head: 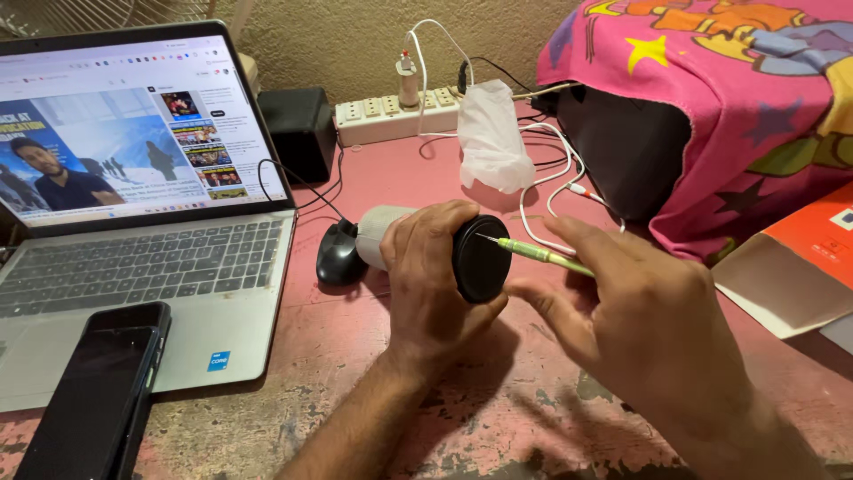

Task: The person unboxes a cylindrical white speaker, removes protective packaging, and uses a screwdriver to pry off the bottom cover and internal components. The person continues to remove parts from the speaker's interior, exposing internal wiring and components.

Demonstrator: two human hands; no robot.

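Observation:
My left hand grips a white cylindrical device with a black round front face, held on its side above the worn pink table. My right hand holds a thin green-handled screwdriver. Its metal tip touches the black face near the top. The white body pokes out to the left of my fingers.
An open laptop stands at left with a dark phone lying on its corner. A black mouse, a white power strip, white cables, a white tissue, a pink patterned cloth over a dark object and an orange box surround the hands.

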